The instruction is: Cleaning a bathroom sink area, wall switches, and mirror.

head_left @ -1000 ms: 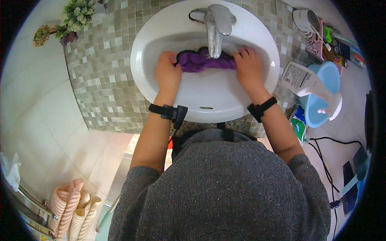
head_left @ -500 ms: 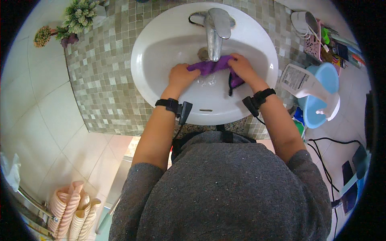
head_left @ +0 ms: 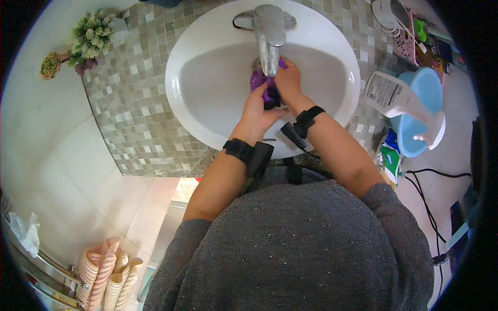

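Note:
A wet-looking purple cloth with dark edging is bunched up beneath the metal tap, inside the white oval washbasin. My right hand is closed on the cloth's right side, just beside the spout. From the near side, my left hand grips the lower left part, its thumb pointing right beneath the dark edge. Cloth and fingers partly hide each other, and the spout covers some of the cloth. Both wrists wear black straps carrying small black devices.
Grey mosaic tiles surround the basin. To the right are a white spray bottle, a light blue basin and a pink basket. Potted plants stand at the far left; rolled pink and cream slippers or mats sit lower left.
My hands have come together under the spout. The cloth, stretched sideways between them before, is now gathered into a bunch. The view has shifted slightly.

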The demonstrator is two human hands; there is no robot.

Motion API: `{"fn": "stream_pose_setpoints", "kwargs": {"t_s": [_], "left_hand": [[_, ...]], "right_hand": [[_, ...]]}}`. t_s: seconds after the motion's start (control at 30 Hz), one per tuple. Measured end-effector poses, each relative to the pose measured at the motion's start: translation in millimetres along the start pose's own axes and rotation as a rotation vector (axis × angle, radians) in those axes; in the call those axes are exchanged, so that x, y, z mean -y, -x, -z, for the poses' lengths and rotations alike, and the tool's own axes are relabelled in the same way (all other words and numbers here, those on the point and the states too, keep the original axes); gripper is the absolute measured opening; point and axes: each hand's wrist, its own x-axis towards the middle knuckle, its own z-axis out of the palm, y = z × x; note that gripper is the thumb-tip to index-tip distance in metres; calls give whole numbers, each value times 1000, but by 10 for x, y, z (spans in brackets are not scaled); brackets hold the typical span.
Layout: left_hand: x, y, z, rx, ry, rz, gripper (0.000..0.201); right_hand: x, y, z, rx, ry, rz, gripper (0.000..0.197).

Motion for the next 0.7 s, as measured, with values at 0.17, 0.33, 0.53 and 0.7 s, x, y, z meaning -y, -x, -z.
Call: {"fn": "stream_pose_setpoints", "kwargs": {"t_s": [0.17,0.33,0.53,0.7], "left_hand": [[-394,-119,213,119,90,-144,33],[-109,-66,176,67,50,-137,30],[-435,73,359,10,-361,-482,26],[-872,204,369,-117,-400,-433,27]], "right_hand": [[-62,532,-75,256,174,202,37],[0,276,-25,147,211,358,38],[219,-138,481,353,419,-17,67],[192,-145,717,924,757,151,68]]}}
